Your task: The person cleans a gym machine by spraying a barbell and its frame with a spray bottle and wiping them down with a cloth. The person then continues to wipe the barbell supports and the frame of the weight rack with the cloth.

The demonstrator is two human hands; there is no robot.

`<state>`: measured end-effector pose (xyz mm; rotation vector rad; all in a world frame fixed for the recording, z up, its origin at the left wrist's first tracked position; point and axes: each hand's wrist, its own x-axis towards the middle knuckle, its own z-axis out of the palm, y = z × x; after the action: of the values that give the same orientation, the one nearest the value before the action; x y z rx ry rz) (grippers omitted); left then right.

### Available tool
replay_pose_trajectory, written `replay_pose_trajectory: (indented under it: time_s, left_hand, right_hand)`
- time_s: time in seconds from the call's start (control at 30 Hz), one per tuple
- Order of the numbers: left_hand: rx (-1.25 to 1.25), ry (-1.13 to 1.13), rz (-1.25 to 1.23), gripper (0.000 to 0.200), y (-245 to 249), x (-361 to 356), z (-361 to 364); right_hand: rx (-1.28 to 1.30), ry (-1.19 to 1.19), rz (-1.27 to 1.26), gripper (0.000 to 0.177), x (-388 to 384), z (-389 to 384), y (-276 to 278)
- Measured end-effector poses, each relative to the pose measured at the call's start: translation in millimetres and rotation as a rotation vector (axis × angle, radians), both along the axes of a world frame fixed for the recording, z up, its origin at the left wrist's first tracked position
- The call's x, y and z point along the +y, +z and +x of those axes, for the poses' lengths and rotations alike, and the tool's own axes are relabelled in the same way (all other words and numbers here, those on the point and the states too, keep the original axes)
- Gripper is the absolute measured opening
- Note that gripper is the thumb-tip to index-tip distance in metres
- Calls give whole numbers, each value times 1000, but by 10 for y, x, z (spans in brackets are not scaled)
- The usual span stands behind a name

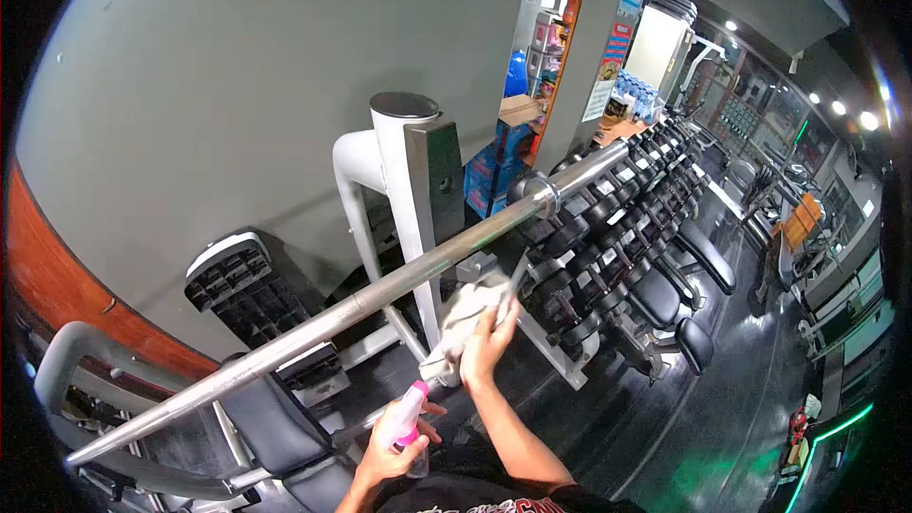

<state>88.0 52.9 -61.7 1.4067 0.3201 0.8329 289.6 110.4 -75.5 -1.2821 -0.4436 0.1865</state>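
Observation:
A long metal barbell (380,293) runs diagonally across the view, with a collar (544,198) near its upper right end. Below the bar, my right hand (489,347) holds a pale, crumpled cloth (467,323) up near the rack's white post (408,199). My left hand (391,446) is lower and to the left, its fingers wrapped round a spray bottle with a pink nozzle (410,410). The bottle's lower part is mostly hidden by the hand. A black padded bench (275,418) lies under the bar on the left.
A rack of dumbbells (608,237) stretches away on the right, with black bench pads (705,256) beside it. A storage tray (233,271) leans by the grey wall. Blue boxes (494,171) stand behind the post. Exercise machines and green light strips are at the far right.

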Motion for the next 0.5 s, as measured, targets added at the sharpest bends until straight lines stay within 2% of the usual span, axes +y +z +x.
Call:
replay_pose_trajectory:
  time_s: [0.03, 0.1, 0.13, 0.17, 0.23, 0.27, 0.3, 0.37, 0.4, 0.5]
  left_hand:
    - [5, 5, -18, 51, -13, -5, -15]
    - [7, 11, -34, 50, -24, -17, -25]
    - [5, 16, -63, 50, -27, -28, -26]
    - [3, 20, -93, 50, -31, -35, -27]
    - [8, 18, -70, 49, -39, -25, -28]
    - [16, 15, -49, 49, -47, -25, -22]
    - [15, 14, -52, 49, -51, -24, -8]
    - [4, -28, -82, 50, -41, -3, 28]
    - [4, -33, -83, 50, -36, 5, 52]
    - [-33, -95, -132, 51, -18, 10, 125]
  right_hand:
    - [22, -56, 48, 45, 17, -30, 196]
    - [-274, -55, 29, 45, 134, 16, 209]
    - [-250, 7, -41, 46, 159, -45, 256]
    - [-236, -44, -94, 36, 187, -79, 253]
    - [-359, 53, -228, 20, 164, -11, 197]
    - [-423, 100, -164, 8, 142, -8, 173]
    - [-424, 101, -167, 8, 132, 19, 161]
    - [-774, 50, -238, 12, 97, 105, 140]
    - [-822, 61, -277, 19, 26, 102, 239]
    - [-949, 160, -420, 26, -109, 159, 296]
